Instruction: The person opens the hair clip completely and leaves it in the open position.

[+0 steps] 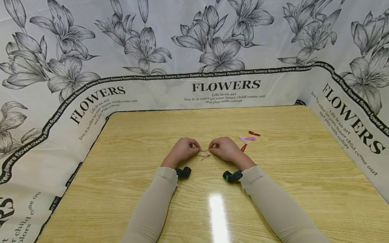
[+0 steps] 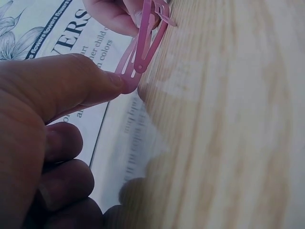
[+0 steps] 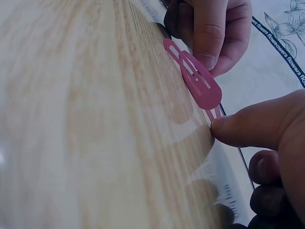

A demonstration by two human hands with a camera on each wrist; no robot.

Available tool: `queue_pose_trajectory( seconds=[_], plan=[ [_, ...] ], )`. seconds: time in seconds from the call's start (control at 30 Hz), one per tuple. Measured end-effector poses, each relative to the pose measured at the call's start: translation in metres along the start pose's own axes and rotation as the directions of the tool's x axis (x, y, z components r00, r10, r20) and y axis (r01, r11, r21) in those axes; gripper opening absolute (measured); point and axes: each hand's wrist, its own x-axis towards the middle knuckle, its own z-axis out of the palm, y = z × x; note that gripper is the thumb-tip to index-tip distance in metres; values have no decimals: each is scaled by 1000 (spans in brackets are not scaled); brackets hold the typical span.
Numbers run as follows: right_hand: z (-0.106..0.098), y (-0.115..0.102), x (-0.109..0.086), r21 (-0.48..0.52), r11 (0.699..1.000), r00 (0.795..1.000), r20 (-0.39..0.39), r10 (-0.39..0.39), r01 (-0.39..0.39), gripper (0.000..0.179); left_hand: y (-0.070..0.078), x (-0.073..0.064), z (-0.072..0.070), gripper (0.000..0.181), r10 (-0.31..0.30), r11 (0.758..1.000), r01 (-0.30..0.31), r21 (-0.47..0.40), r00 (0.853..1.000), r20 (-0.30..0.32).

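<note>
Between my two hands, a pink snap hair clip (image 2: 129, 85) is stretched from fingertips to fingertips. My left hand (image 1: 184, 150) pinches its wide, rounded end between thumb and finger. At the other, narrow end, my right hand (image 1: 226, 149) pinches it the same way; the right wrist view shows its thumb (image 3: 238, 125) on the tip. Nearer to me, just below the fingertips in the head view, more pink hair clips (image 1: 205, 155) lie overlapping on the table. One of these clips (image 3: 204, 90) partly covers the held one in the right wrist view.
Beyond the right hand lie two purple hair clips (image 1: 251, 138) and a red hair clip (image 1: 254, 133). Another red clip (image 1: 243, 147) sits close beside that hand. The wood-grain table (image 1: 136, 135) is bordered by a flower-printed cloth (image 1: 164, 94) at the back and sides.
</note>
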Motion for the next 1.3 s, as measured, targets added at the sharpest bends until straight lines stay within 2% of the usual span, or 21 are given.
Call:
queue_pose_trajectory(
  seconds=[0.73, 0.9, 1.3],
  plan=[
    [-2, 0, -2, 24, 1000, 1000, -14, -12, 12, 7, 1, -3, -1, 10, -32, 999, 32, -35, 999, -5],
    [-3, 1, -2, 42, 999, 1000, -11, -13, 13, 7, 6, -4, -2, 11, -38, 999, 38, -29, 999, -11],
    [-9, -1, -4, 56, 998, 1000, -7, 15, -15, 11, 20, -4, -5, 14, -6, 1000, 6, -30, 1000, -10]
  ],
)
